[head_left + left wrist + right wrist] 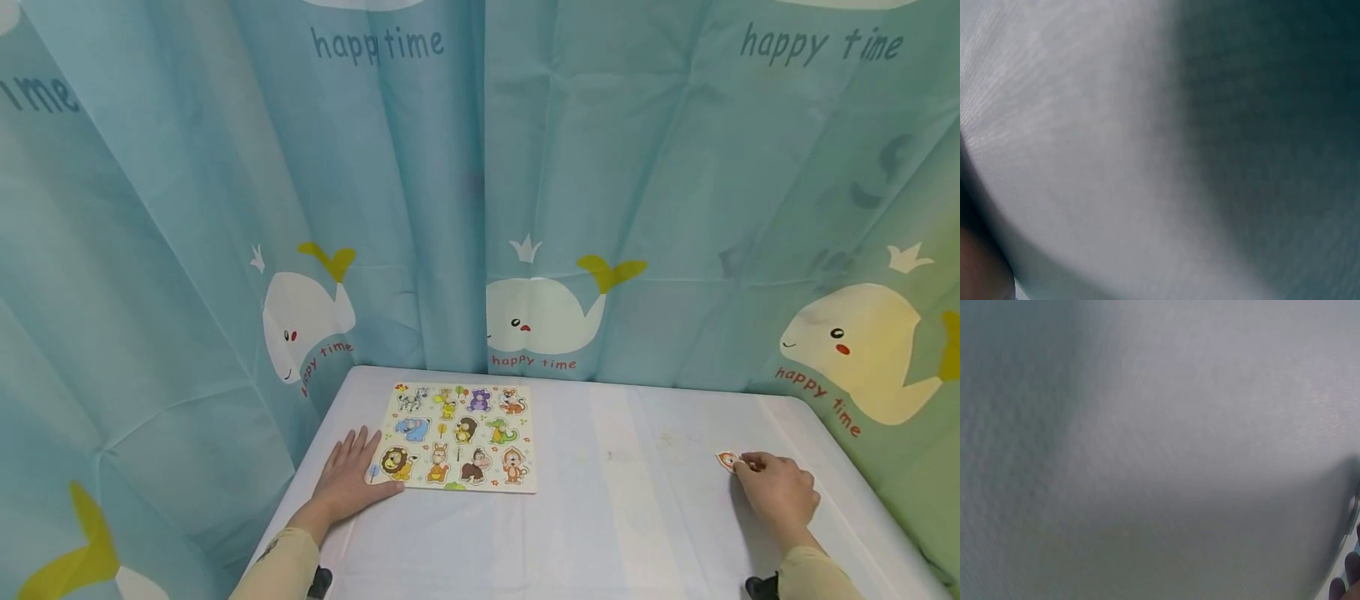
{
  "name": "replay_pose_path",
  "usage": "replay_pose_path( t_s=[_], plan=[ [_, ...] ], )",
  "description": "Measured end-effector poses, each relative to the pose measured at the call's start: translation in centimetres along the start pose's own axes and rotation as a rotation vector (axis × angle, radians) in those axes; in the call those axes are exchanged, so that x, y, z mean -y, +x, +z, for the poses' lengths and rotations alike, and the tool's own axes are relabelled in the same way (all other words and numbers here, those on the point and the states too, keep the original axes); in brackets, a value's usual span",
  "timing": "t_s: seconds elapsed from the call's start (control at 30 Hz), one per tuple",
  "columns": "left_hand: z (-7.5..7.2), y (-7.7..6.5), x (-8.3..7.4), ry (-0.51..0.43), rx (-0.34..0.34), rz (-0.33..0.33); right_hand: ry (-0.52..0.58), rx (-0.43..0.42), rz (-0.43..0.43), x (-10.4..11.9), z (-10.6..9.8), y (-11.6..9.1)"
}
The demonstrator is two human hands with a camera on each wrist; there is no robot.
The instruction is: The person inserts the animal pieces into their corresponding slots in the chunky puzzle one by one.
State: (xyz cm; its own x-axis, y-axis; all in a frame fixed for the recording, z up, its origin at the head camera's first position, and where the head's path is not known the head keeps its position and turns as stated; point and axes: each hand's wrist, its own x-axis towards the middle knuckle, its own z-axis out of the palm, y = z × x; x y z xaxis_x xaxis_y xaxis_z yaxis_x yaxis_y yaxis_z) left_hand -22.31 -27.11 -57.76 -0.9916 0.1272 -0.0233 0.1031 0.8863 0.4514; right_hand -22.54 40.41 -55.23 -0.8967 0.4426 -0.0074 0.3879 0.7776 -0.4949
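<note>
A wooden animal puzzle board [452,489] lies flat on the left part of the table, with a lion, an elephant, a zebra and several other animals on it. My left hand [348,475] rests at its lower left corner, fingers extended along the left edge and thumb by the front edge. Far to the right, my right hand [776,492] pinches a small orange-and-white puzzle piece [726,460] between thumb and fingers, low over the table. The fingertips cover part of the piece. In the wrist views only blurred cloth and a bit of each hand show.
A white cloth covers the table [585,533]. Blue-green curtains [540,192] printed with whales hang behind it and along its sides, close to the table edges. Dark bands sit at both sleeve cuffs.
</note>
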Motion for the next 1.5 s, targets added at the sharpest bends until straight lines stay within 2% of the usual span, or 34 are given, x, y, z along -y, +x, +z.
replay_pose_path(
  t_s=[0.43, 0.9, 1.5],
  plan=[
    [0.1, 0.1, 0.2, 0.009, 0.015, -0.014, -0.017, -0.002, -0.017, -0.5, 0.0, 0.0],
    [-0.4, -0.2, -0.4, -0.011, 0.022, -0.011, -0.035, -0.013, -0.052, -0.2, -0.2, -0.2],
    [0.0, 0.0, 0.0, -0.003, 0.001, -0.003, 0.025, -0.033, -0.010, 1.1, 1.0, 0.0]
  ],
)
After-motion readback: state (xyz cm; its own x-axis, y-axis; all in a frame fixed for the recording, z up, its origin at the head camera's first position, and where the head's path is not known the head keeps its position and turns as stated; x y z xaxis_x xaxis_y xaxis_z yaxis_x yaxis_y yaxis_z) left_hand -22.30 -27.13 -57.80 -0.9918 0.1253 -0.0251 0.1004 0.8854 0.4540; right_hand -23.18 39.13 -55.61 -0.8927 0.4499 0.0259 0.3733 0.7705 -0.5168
